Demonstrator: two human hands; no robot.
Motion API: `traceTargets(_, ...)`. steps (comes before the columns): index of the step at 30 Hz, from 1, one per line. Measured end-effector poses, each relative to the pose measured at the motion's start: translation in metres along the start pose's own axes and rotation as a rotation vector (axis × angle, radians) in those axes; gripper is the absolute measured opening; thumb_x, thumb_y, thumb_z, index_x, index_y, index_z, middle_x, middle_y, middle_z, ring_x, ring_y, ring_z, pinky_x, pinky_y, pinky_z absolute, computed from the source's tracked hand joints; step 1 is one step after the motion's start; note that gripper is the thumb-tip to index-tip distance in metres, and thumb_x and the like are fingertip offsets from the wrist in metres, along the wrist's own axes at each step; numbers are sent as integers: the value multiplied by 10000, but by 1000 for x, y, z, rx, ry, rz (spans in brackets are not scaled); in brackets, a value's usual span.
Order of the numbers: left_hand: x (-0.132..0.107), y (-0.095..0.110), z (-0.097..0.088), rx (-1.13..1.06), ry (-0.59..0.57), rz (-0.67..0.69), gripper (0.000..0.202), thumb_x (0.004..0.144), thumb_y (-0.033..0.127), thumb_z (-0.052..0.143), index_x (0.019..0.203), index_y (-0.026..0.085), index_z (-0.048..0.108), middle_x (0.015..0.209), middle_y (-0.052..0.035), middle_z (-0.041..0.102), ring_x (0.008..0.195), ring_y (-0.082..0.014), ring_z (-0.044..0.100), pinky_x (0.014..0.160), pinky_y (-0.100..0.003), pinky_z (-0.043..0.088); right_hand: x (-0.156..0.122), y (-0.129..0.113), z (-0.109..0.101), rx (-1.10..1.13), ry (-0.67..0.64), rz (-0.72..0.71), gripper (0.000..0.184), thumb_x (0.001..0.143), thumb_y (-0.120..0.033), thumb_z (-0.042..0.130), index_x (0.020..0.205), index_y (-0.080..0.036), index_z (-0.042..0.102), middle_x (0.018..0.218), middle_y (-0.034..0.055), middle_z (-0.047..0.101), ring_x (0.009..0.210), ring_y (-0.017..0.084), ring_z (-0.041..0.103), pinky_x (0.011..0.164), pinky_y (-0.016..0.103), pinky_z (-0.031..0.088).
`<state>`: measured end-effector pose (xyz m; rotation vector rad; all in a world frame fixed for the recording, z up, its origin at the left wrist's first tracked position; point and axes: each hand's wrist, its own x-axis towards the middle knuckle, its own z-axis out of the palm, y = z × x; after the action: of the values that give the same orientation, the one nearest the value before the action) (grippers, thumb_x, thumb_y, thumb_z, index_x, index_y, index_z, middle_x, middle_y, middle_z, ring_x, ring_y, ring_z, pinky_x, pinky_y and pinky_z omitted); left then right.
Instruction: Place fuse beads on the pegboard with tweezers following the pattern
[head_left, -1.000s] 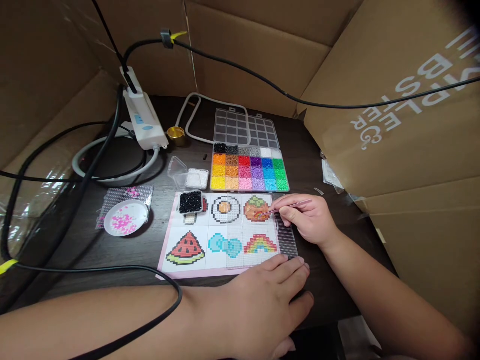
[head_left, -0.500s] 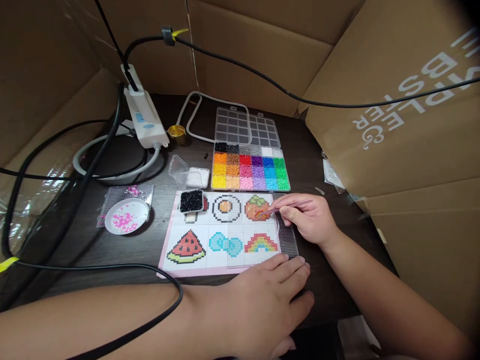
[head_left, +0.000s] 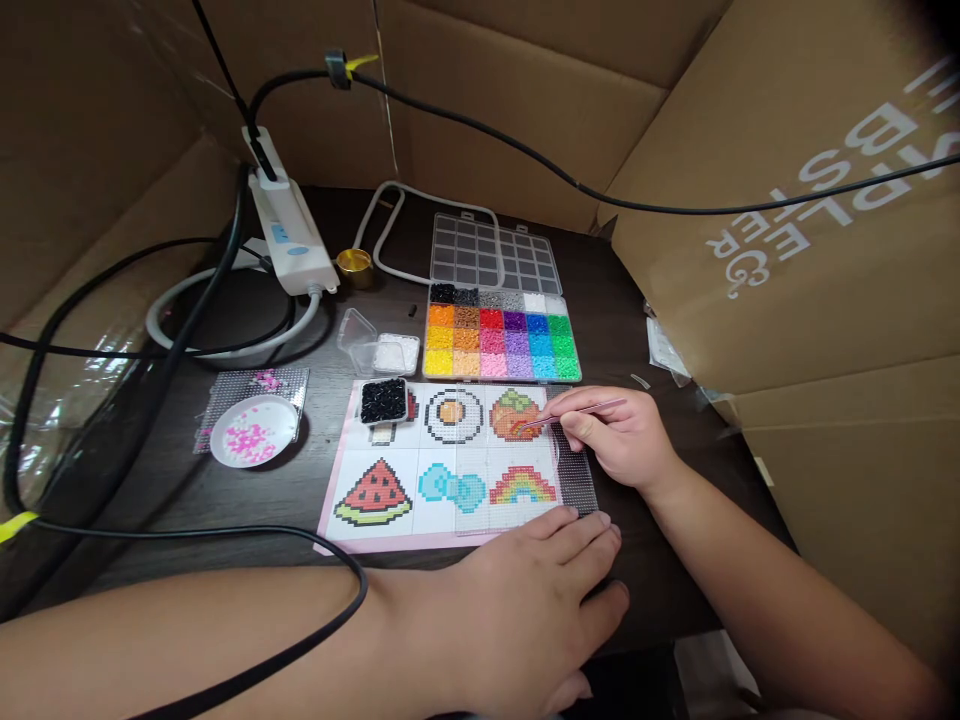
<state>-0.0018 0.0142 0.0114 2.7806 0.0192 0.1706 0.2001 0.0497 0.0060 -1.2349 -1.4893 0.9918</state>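
Observation:
My right hand [head_left: 619, 437] is closed in a pinch on thin metal tweezers [head_left: 574, 412]. Their tip rests on the orange fruit picture [head_left: 513, 416] of a pattern sheet [head_left: 390, 450] that shows a watermelon, a blue bow, a rainbow and a fried egg. A clear pegboard [head_left: 574, 480] lies over the sheet's right part. My left hand [head_left: 525, 610] lies flat with fingers stretched out, fingertips at the pegboard's near edge. A small black tray of black beads [head_left: 382, 401] sits on the sheet's top left corner.
An open compartment box of coloured beads [head_left: 499, 340] stands behind the sheet. A white dish with pink beads [head_left: 253, 432] rests on another pegboard at left. A clear tub of white beads [head_left: 394, 354], black cables [head_left: 187, 320], a white device [head_left: 289, 235] and cardboard walls [head_left: 787, 230] surround the dark table.

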Motion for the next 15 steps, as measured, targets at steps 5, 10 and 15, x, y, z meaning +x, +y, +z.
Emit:
traceTargets(5, 0, 0, -1, 15, -12, 6, 591, 934, 522, 444, 1371, 129, 496, 1522, -207, 401, 1421, -311, 383, 1170, -438, 254, 0, 1, 0, -15, -2, 3, 146, 881, -254, 658, 897, -192, 788, 875, 65, 764, 475, 70, 543, 465, 222, 463)
traceTargets(10, 1, 0, -1, 18, -7, 1, 594, 930, 531, 446, 1370, 135, 499, 1524, -200, 404, 1424, -303, 379, 1169, -433, 257, 0, 1, 0, -24, 1, 5, 157, 884, -271, 653, 901, -190, 787, 887, 71, 764, 474, 73, 543, 459, 227, 463)
traceTargets(15, 0, 0, 0, 12, 1, 0, 594, 925, 530, 459, 1366, 135, 508, 1519, -201, 410, 1420, -306, 385, 1166, -435, 264, 0, 0, 0, -19, 5, -4, 146, 882, -265, 658, 906, -197, 785, 857, 62, 761, 473, 73, 546, 459, 226, 465)
